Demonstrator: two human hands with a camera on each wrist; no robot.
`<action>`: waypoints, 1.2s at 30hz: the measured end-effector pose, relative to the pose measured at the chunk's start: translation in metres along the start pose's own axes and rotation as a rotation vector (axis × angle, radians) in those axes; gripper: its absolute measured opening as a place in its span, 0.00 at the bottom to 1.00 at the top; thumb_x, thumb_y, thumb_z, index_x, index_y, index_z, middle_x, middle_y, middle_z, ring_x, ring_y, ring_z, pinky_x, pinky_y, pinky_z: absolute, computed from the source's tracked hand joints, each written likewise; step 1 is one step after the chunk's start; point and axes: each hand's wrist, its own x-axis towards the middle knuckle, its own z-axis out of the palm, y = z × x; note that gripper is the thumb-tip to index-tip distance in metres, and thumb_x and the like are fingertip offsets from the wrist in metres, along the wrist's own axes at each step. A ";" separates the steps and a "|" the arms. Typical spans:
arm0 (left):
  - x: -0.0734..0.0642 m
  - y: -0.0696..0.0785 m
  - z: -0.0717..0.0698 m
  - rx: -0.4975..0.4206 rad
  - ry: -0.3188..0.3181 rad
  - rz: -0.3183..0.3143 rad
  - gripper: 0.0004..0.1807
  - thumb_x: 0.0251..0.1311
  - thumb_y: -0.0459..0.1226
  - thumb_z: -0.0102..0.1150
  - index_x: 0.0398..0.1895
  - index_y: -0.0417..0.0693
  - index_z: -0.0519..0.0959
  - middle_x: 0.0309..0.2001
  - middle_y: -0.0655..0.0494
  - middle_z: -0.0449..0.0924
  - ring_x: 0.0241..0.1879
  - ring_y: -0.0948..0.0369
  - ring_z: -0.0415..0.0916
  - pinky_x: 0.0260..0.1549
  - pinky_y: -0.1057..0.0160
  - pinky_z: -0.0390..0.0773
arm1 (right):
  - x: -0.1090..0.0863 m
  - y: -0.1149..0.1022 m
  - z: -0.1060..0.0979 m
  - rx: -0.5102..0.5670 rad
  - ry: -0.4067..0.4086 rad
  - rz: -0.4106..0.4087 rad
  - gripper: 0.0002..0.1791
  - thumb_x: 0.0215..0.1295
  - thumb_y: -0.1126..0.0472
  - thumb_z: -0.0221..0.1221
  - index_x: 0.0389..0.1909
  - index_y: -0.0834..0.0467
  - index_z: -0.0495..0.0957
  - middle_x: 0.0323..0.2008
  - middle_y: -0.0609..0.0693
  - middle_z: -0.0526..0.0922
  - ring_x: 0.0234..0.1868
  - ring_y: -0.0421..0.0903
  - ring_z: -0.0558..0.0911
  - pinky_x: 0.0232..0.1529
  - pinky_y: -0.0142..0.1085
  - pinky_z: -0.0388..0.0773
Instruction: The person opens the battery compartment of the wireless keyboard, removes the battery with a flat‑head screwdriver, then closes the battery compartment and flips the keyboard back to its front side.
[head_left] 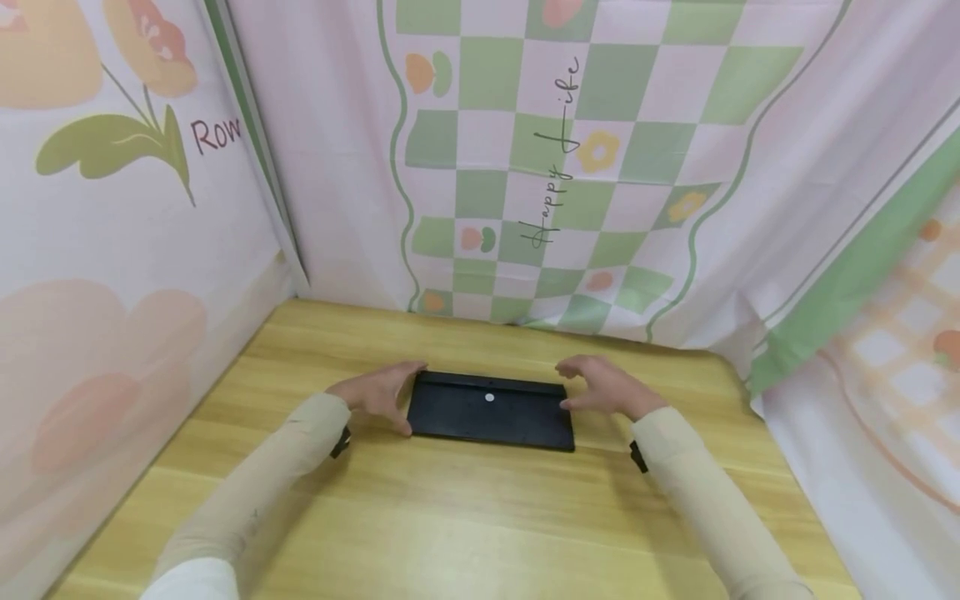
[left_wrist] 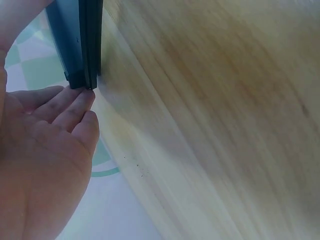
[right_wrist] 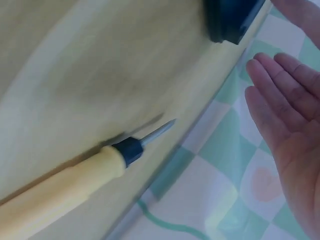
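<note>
A black flat rectangular panel [head_left: 487, 417] lies on the wooden table, with a raised ridge along its far side and a small white round spot. At its left end my left hand [head_left: 378, 393] has thumb and fingers spread. The left wrist view shows those fingertips [left_wrist: 82, 102] touching the end of the panel [left_wrist: 75, 40]. My right hand [head_left: 606, 387] is held at the right end, fingers extended. In the right wrist view its fingers [right_wrist: 272, 97] are apart from the panel's end [right_wrist: 232, 20]; whether the thumb touches I cannot tell.
A pointed tool [right_wrist: 145, 145] with a pale yellow handle, dark collar and metal tip appears near the table edge in the right wrist view. Patterned curtains [head_left: 540, 167] hang behind and at both sides of the wooden table [head_left: 465, 517].
</note>
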 end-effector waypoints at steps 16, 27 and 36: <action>0.003 0.000 0.000 0.001 -0.007 -0.018 0.71 0.48 0.44 0.86 0.86 0.40 0.45 0.86 0.38 0.46 0.85 0.41 0.47 0.83 0.40 0.52 | 0.036 -0.012 0.012 -0.051 -0.027 -0.103 0.19 0.61 0.60 0.75 0.51 0.63 0.85 0.46 0.56 0.90 0.47 0.52 0.89 0.51 0.46 0.89; 0.001 0.001 -0.001 -0.033 -0.012 -0.023 0.70 0.48 0.43 0.86 0.86 0.41 0.45 0.86 0.39 0.45 0.85 0.42 0.46 0.83 0.40 0.52 | 0.047 -0.013 0.014 -0.070 -0.041 -0.106 0.14 0.60 0.62 0.75 0.44 0.60 0.85 0.40 0.52 0.90 0.42 0.47 0.88 0.46 0.40 0.88; 0.001 0.002 -0.002 -0.008 -0.019 -0.026 0.70 0.49 0.45 0.86 0.86 0.40 0.44 0.86 0.39 0.45 0.85 0.42 0.46 0.84 0.41 0.53 | 0.062 -0.019 0.008 -0.088 -0.101 -0.054 0.10 0.56 0.68 0.76 0.37 0.57 0.86 0.34 0.49 0.89 0.37 0.43 0.86 0.43 0.38 0.87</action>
